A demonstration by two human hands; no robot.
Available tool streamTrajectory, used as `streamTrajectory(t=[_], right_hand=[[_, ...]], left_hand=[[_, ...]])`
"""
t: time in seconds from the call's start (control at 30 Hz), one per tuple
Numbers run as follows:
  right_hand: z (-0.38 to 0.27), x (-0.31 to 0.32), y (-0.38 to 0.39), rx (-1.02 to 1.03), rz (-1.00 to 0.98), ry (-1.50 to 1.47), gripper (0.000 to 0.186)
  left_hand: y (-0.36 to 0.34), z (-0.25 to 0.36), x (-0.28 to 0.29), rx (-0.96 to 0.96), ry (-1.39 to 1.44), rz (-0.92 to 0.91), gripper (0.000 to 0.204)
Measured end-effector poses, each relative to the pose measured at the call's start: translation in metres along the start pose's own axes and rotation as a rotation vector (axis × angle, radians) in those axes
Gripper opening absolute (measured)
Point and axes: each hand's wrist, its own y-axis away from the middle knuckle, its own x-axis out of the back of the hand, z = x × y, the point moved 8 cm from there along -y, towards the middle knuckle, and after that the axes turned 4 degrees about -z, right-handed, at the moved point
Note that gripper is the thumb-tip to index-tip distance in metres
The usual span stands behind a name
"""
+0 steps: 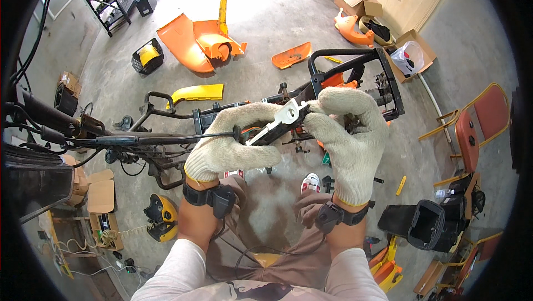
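A narrow part with a white plate and a black body is held up in front of me, tilted with its right end higher. My left hand, in a cream knitted glove, grips its lower left end between thumb and fingers. At the upper right end my right hand, gloved alike, has its fingertips closed against the part; what exactly they pinch is hidden. Beneath both hands stretches the bare black frame of a scooter, with handlebars to the left. Coloured wires show beside the left hand.
Orange body panels and a yellow panel lie beyond the frame. A black rear rack rises at right. Cardboard boxes, a red chair, a yellow-black helmet and a black seat stand around.
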Motion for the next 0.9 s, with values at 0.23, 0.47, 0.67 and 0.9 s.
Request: streamTrajectory(t=[0.23, 0.47, 0.67, 0.9], right_hand=[[0.0, 0.0, 0.003, 0.051, 0.04, -0.024, 0.032], [0.003, -0.003, -0.001, 0.033, -0.023, -0.079, 0.032], [0.005, 0.0, -0.004, -0.066, -0.068, -0.034, 0.036], [0.011, -0.006, -0.007, -0.168, -0.277, 0.002, 0.032]], left_hand=[[0.002, -0.004, 0.0, -0.005, 0.006, 0.004, 0.058], [0.007, -0.006, 0.007, 0.012, -0.013, 0.042, 0.059], [0.007, -0.008, 0.003, 0.1, -0.004, 0.018, 0.062], [0.002, 0.004, -0.003, -0.025, -0.398, -0.017, 0.055]])
